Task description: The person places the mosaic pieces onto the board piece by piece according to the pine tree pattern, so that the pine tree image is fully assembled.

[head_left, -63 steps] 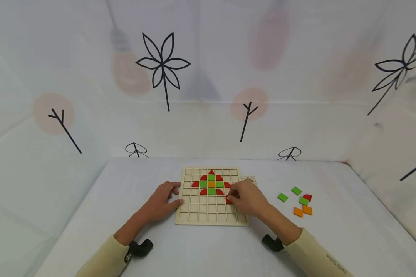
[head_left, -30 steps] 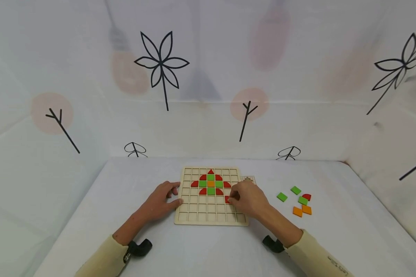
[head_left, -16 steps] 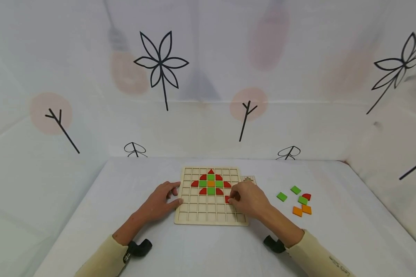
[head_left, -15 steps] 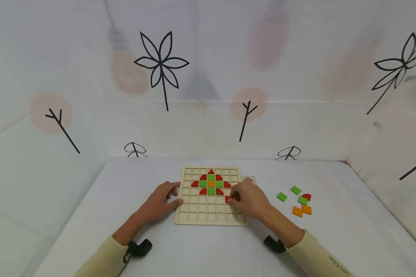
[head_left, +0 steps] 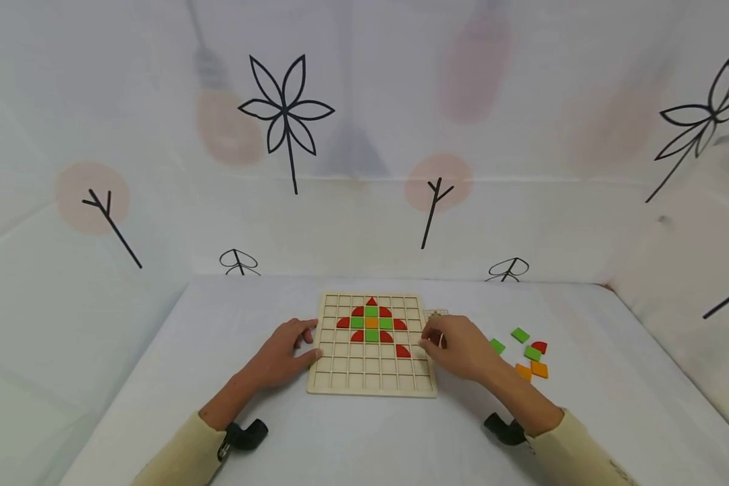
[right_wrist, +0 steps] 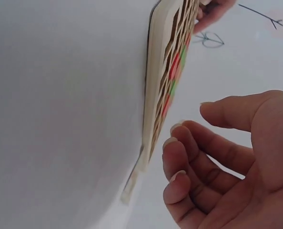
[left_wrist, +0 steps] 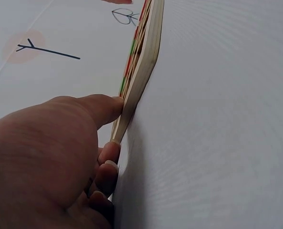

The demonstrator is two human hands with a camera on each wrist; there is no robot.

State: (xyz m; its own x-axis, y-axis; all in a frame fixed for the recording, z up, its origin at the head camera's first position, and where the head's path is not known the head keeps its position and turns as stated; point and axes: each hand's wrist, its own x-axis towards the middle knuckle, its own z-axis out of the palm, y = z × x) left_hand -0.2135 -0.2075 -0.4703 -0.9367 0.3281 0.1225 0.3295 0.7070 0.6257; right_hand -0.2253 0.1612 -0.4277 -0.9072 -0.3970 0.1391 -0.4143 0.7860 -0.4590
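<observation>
A square wooden grid board point(head_left: 364, 383) lies on the table, with red, green and orange tiles forming a figure in its upper part. My left hand point(head_left: 287, 354) rests against the board's left side, thumb on the edge and index finger touching farther up. A red quarter-round tile point(head_left: 403, 351) sits by itself in a cell on the right, below the figure. Just beside that tile, over the board's right edge, is my right hand point(head_left: 458, 345). In the right wrist view its thumb and loosely bent fingers point(right_wrist: 175, 155) stand apart, with nothing between them.
To the right lie loose tiles: several green squares such as this green tile point(head_left: 520, 334), two orange tiles, one being this orange tile point(head_left: 539, 369), and a red quarter-round tile point(head_left: 539, 347). A small printed grid card point(head_left: 439, 312), partly hidden, lies behind my right hand.
My right hand has let go of the red quarter-round tile and moved right, leaving it in its cell on the board. My left hand stays at the board's edge.
</observation>
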